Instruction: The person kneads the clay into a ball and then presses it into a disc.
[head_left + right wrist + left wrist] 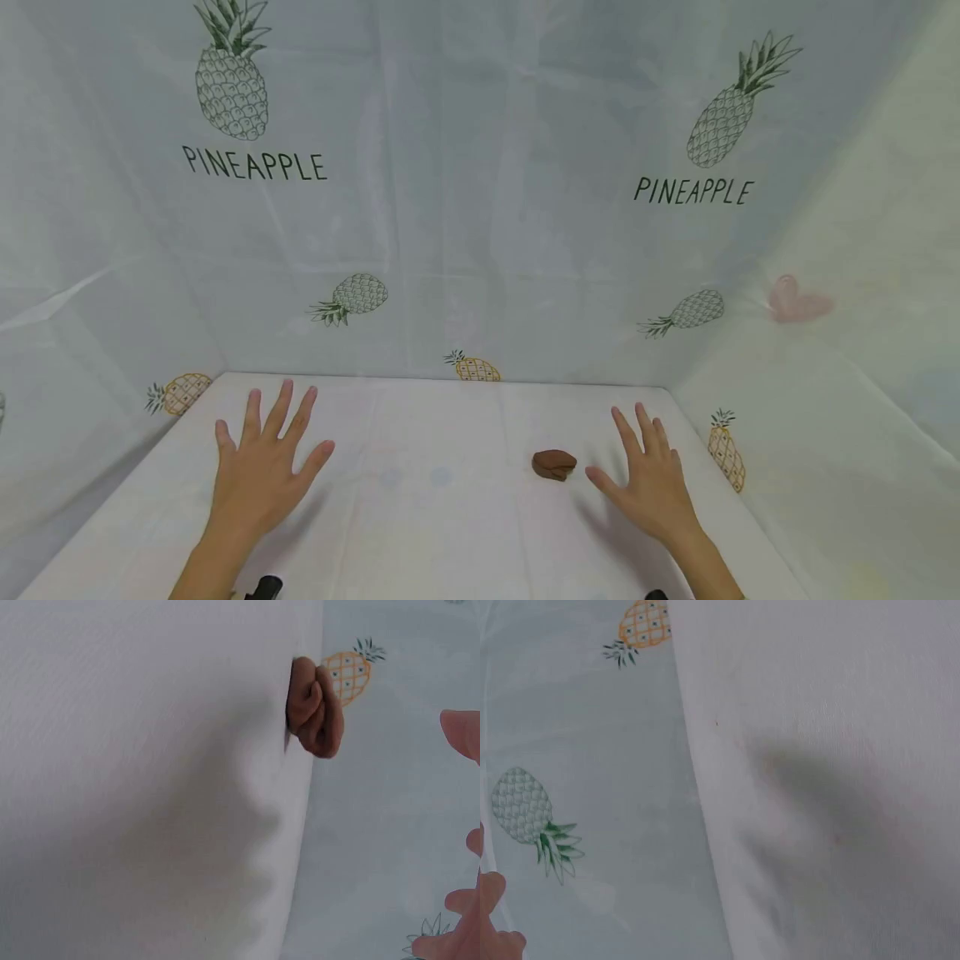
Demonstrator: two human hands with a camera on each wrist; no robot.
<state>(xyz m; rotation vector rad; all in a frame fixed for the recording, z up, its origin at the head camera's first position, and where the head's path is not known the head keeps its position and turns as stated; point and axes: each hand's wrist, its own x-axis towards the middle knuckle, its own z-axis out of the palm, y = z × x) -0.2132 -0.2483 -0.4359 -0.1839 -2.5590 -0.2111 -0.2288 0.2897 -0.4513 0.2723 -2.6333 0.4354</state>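
Note:
A small brown lump with folds (553,464) lies on the white tabletop, right of the middle; its kind cannot be told. In the right wrist view the same brown lump (315,709) shows a rolled, creased side. Just right of it, my right hand (651,487) is held over the table with fingers spread, thumb toward the lump but apart from it. Over on the left, my left hand (258,475) also has its fingers spread and touches nothing. Only some fingertips (493,889) of the left hand enter the left wrist view.
The white tabletop (435,533) ends at a back edge against a hanging pale sheet (480,208) printed with pineapples. Similar sheeting (862,417) closes off the right side, and the left too. A black object (266,587) shows by the left wrist.

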